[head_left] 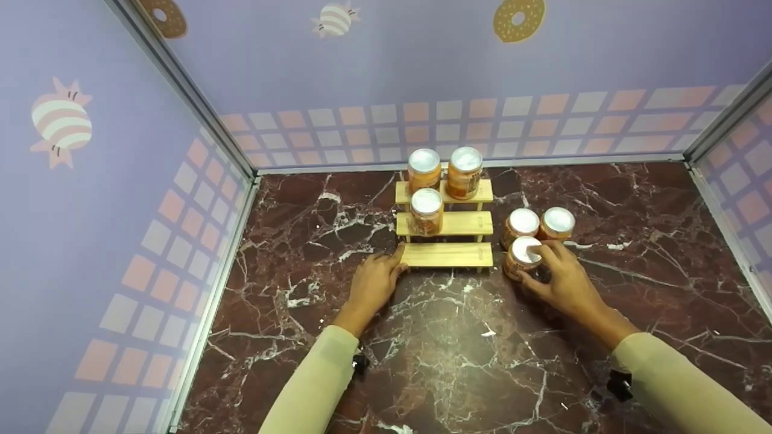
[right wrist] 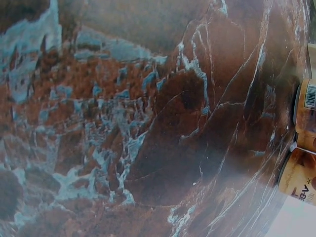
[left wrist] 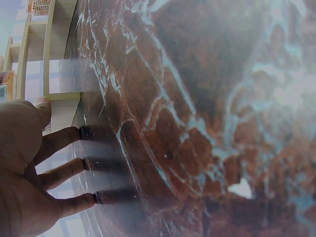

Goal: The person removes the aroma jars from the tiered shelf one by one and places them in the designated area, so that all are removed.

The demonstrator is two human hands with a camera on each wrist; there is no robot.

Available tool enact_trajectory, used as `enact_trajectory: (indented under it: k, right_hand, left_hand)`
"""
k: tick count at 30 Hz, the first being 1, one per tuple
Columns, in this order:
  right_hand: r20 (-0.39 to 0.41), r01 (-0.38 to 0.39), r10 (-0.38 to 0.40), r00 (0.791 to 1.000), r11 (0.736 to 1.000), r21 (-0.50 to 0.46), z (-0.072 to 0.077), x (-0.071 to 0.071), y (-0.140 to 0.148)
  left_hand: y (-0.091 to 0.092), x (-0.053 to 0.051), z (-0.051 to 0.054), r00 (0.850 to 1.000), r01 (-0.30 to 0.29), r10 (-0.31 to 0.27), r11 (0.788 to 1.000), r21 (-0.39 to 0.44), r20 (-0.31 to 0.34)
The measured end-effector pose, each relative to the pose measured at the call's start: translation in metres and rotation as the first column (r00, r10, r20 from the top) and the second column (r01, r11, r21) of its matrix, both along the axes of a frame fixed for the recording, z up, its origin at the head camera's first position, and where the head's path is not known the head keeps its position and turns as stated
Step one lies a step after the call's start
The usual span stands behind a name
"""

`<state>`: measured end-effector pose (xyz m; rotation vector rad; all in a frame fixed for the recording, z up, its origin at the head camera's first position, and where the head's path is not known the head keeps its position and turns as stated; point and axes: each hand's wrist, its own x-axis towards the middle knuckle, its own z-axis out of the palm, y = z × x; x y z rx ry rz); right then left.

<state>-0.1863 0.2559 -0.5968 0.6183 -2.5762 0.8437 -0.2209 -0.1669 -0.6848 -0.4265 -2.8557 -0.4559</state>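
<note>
A three-step wooden rack [head_left: 447, 255] stands on the dark marbled table. My left hand [head_left: 375, 278] holds the left end of its lowest step between thumb and forefinger; in the left wrist view the other fingers [left wrist: 63, 174] reach down to the tabletop. My right hand [head_left: 564, 278] grips a lidded jar [head_left: 520, 265] with amber contents, fingers on the pale lid and thumb at its side. Just behind it are two like jars, one left [head_left: 522, 224] and one right [head_left: 557, 223]. The right wrist view shows parts of two jars [right wrist: 302, 170], without clearly showing the hand.
Two jars, one left [head_left: 424, 170] and one right [head_left: 464, 173], stand on the rack's top step. Another jar [head_left: 426, 212] is at the left of the middle step. Purple patterned walls [head_left: 374, 72] border the table [head_left: 446, 361] at the back and sides.
</note>
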Motion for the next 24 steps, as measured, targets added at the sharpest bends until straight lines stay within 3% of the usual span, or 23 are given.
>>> enact_trajectory:
  k: [11,12,15,18,19,21,24]
  right_hand:
    - [0.026,0.003,-0.004,1.0,1.0,0.008,-0.002,-0.001,0.002]
    - [0.021,0.001,-0.001,1.0,1.0,0.008,-0.002,-0.001,0.002]
    - [-0.002,-0.007,0.007,1.0,1.0,0.008,-0.002,-0.002,0.002]
    - [-0.016,-0.01,0.01,1.0,1.0,0.008,-0.002,-0.002,0.002]
    - [-0.017,-0.009,0.009,1.0,1.0,0.009,-0.002,-0.002,0.002]
    - [-0.015,-0.006,0.006,1.0,1.0,0.008,-0.002,-0.002,0.002]
    - [-0.004,-0.003,0.003,1.0,1.0,0.009,-0.002,-0.002,0.002]
  left_hand:
    - [0.0,0.0,0.002,0.999,-0.005,0.004,1.0,0.026,0.034]
    - [0.002,0.006,0.012,0.999,-0.003,0.002,1.0,0.018,0.033]
    - [0.004,0.009,0.019,1.0,0.003,-0.003,1.0,0.029,0.012]
    - [0.008,0.016,0.034,1.0,0.0,0.0,1.0,0.018,-0.008]
    - [0.008,0.013,0.029,1.0,-0.004,0.004,1.0,0.022,-0.017]
    - [0.011,0.019,0.044,1.0,-0.004,0.004,1.0,0.024,0.003]
    - [0.012,0.024,0.053,1.0,-0.004,0.003,0.999,0.04,0.023]
